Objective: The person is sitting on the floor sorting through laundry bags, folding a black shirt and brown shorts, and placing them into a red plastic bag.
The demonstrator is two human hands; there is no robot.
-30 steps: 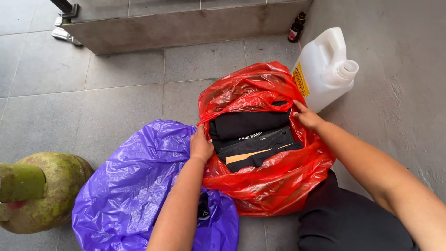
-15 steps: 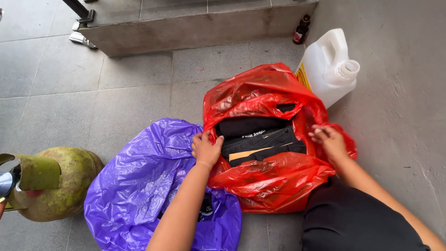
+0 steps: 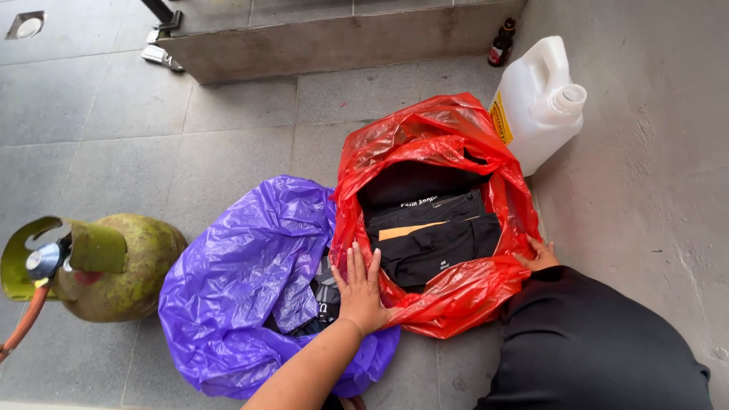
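- Your left hand (image 3: 358, 292) lies flat with fingers spread, palm down where the crinkled purple plastic bag (image 3: 243, 281) meets the thin red plastic bag (image 3: 444, 220); it grips nothing.
- Your right hand (image 3: 541, 256) rests against the red bag's right rim, half hidden by your dark-clothed knee (image 3: 600, 349), so I cannot tell whether it is pinching the plastic.
- The red bag gapes open on the grey tiled floor (image 3: 152, 137), with folded black clothes (image 3: 429, 231) stacked inside.
- Likely risk: the thin film could tear or the mouth sag if you pull the rim unevenly.
- The white plastic jerrycan (image 3: 535, 106) touches the red bag's far side; a hard tug might tip it.
- The green gas cylinder (image 3: 106, 266) stands near the purple bag's left.
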